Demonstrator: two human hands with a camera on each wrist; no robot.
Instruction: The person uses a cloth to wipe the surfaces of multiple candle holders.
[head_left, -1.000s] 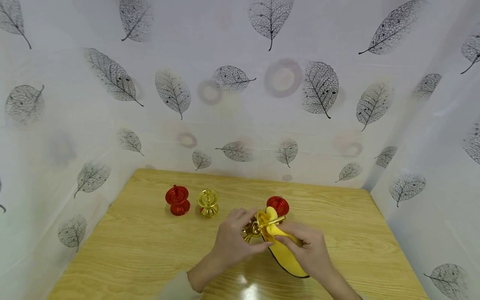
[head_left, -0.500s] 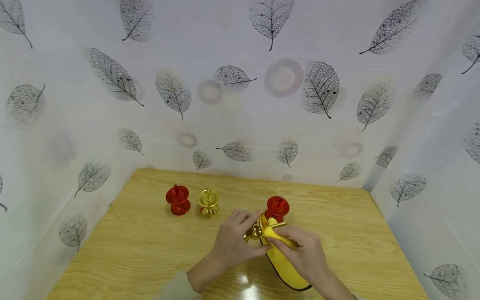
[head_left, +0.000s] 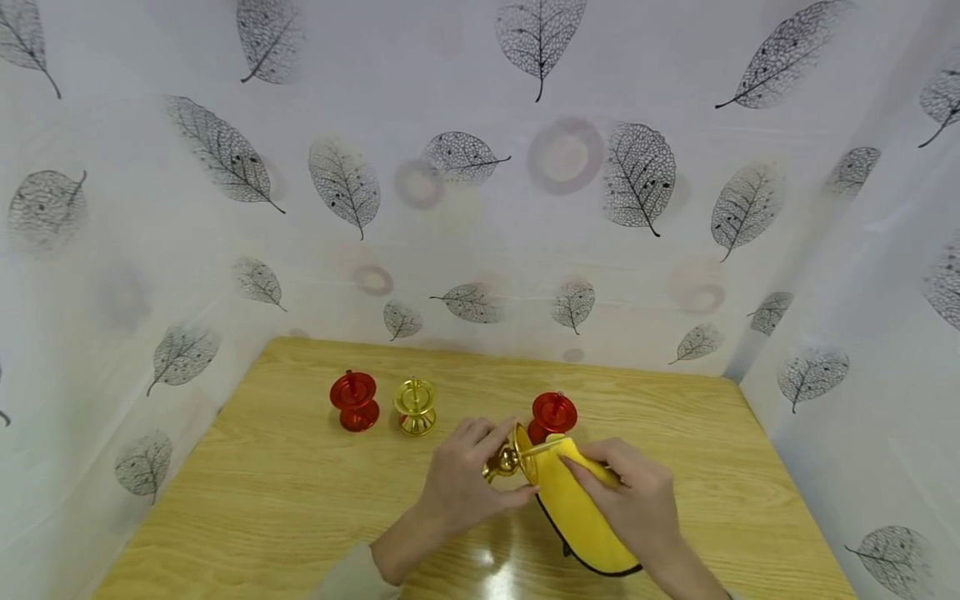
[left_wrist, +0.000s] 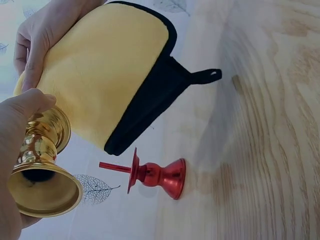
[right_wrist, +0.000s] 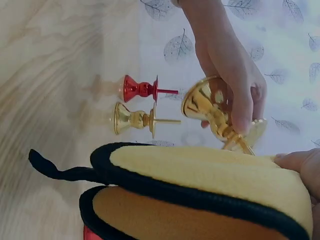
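My left hand (head_left: 461,471) grips a gold candle holder (head_left: 504,461) tilted on its side, its dish and spike facing right. In the left wrist view its hollow base (left_wrist: 45,192) faces the camera. My right hand (head_left: 637,500) pinches a folded yellow cloth (head_left: 585,525) with black edging, which meets the spike near its tip. The rest of the cloth hangs down toward me, and a black loop (left_wrist: 206,76) sticks out from its edge. In the right wrist view the cloth hides most of the right hand, with only some fingers (right_wrist: 297,162) showing.
A red candle holder (head_left: 553,414) stands upright just behind the cloth. Farther left on the wooden table (head_left: 300,500) stand another red candle holder (head_left: 356,402) and a gold one (head_left: 416,407). A leaf-patterned curtain (head_left: 480,225) encloses the back and sides.
The right hand has drawn the cloth from beside the dish outward to the spike's tip, moving right. The left hand keeps its hold on the gold candle holder, nearly in place.
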